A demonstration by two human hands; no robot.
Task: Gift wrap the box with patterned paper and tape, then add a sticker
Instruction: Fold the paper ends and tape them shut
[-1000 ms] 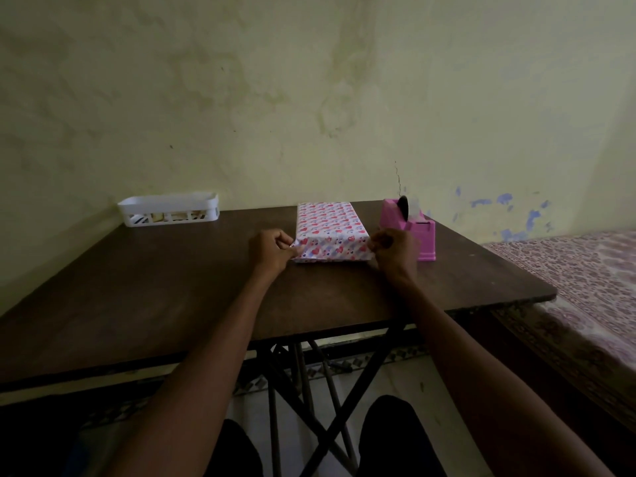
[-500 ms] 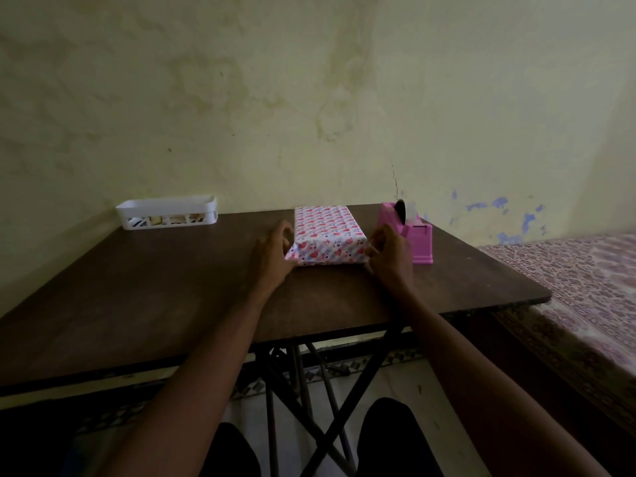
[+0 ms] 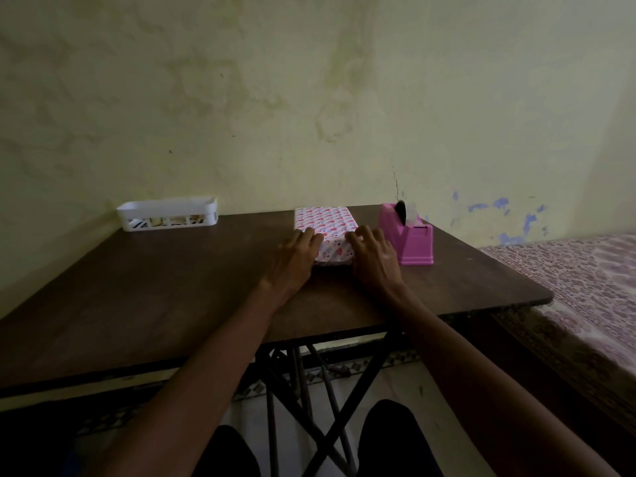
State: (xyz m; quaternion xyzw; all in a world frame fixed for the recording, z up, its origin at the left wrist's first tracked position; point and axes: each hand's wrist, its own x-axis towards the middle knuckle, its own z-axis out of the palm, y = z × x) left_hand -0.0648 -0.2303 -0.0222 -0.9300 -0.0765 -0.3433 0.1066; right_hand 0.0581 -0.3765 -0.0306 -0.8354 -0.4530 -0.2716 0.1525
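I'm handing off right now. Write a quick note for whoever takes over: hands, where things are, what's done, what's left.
Left hand: open, pressing the wrapped box at its near left corner.
Right hand: open, pressing the near right corner.
The box lies on the table, with the pink tape dispenser just right of it and the white basket far left.
Done: paper covers the top and near end.
To do: tape the near fold, no tape visible there; add the sticker, none on top.

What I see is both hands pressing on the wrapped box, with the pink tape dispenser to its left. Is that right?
Not quite: the head view shows the pink tape dispenser to the right of the wrapped box. The left hand and right hand do press on it.
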